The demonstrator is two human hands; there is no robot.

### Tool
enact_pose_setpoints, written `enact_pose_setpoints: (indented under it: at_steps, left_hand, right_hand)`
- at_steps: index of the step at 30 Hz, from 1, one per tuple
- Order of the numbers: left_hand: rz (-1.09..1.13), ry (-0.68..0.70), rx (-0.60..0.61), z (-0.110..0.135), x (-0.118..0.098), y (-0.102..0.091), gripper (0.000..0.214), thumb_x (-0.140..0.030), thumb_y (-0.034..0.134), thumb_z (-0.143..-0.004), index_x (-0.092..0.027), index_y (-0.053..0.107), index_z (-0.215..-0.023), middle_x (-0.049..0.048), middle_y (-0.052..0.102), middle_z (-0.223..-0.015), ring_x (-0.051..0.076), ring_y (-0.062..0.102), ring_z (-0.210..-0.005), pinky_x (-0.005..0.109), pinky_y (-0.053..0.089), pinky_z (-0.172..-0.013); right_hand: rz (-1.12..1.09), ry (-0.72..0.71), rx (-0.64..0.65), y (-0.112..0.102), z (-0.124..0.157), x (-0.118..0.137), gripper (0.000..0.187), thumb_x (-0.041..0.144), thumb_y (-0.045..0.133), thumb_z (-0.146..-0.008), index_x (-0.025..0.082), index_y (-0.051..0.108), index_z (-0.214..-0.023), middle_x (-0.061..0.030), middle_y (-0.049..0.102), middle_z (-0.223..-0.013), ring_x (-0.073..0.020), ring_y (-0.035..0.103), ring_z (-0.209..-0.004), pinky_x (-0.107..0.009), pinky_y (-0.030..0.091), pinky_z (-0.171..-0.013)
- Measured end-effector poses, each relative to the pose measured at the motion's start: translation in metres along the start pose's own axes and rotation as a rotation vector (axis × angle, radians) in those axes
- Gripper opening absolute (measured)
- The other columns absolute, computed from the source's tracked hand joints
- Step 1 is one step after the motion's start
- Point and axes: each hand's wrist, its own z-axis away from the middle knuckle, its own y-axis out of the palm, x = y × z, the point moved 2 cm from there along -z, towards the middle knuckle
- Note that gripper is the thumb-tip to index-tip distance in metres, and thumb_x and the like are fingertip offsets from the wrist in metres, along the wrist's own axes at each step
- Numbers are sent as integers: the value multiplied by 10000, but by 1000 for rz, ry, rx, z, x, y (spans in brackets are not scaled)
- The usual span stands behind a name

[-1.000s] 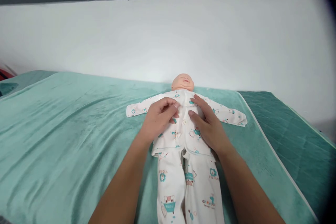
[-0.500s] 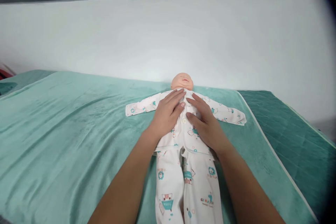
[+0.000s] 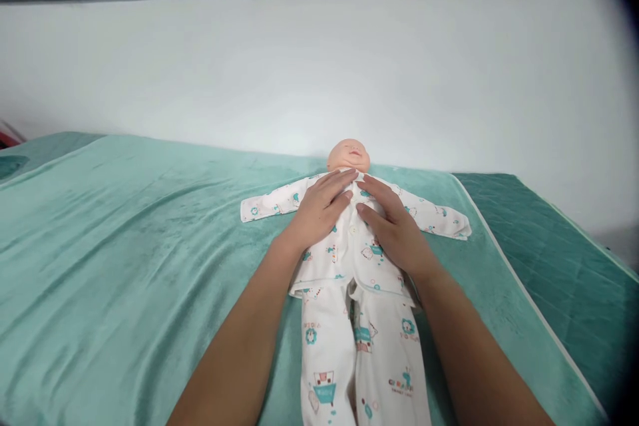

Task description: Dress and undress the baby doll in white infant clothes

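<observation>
A baby doll [image 3: 348,154] lies on its back, its head toward the wall. It wears a white printed baby jacket [image 3: 344,259] with its sleeves spread to both sides, and white printed trousers [image 3: 329,359] whose legs run toward me. My left hand [image 3: 322,208] rests with fingers extended on the left side of the jacket's chest. Across from it, my right hand [image 3: 394,226] lies flat on the right side, fingers stretched out. A round button shows on the jacket front between the hands. The doll's own hands and feet are not visible.
A light green blanket [image 3: 150,246] with soft folds lies under the doll. Darker green quilted bedding [image 3: 554,246] shows at the right. Behind the bed stands a white wall [image 3: 299,66] with a dark band above. Something red [image 3: 7,140] sits at the far left edge.
Both hands have slid slightly up the jacket toward the collar. The jacket's lower part shows a little more below them, and the whole view has shifted slightly.
</observation>
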Motion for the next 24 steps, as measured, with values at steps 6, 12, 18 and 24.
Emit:
enact_pose_setpoints:
  at_steps: [6, 12, 18, 24]
  left_hand:
    - [15, 5, -21, 1, 0, -1, 408, -339, 376, -998, -299, 541, -1369, -19, 515, -1475, 161, 383, -1422, 391, 278, -1223]
    - [13, -18, -29, 2, -1, -1, 409, -351, 378, -999, -272, 548, -1363, 1, 516, -1470, 154, 400, -1404, 346, 284, -1213]
    - [13, -77, -36, 2, -1, -1, 410, -370, 393, -992, -292, 531, -1371, 2, 509, -1475, 183, 413, -1396, 377, 308, -1198]
    - [54, -105, -49, 4, 1, -1, 429, -403, 422, -980, -291, 506, -1385, 20, 506, -1473, 203, 433, -1380, 380, 325, -1183]
  right_hand:
    - [-63, 14, -65, -1, 9, 6, 207, 356, 576, -910, 315, 649, -1099, -10, 509, -1444, -268, 449, -1343, -522, 328, -1147]
    - [-78, 1, -72, -2, 10, 8, 154, 335, 581, -902, 305, 697, -999, 1, 537, -1414, -262, 464, -1327, -483, 385, -1104]
    - [-107, 67, -48, -3, 11, 8, 177, 359, 570, -904, 317, 708, -1007, 15, 514, -1435, -275, 496, -1279, -458, 514, -949]
    - [-90, 90, -84, -1, 8, 6, 349, 392, 545, -929, 331, 596, -1269, -12, 532, -1417, -257, 473, -1301, -471, 419, -1069]
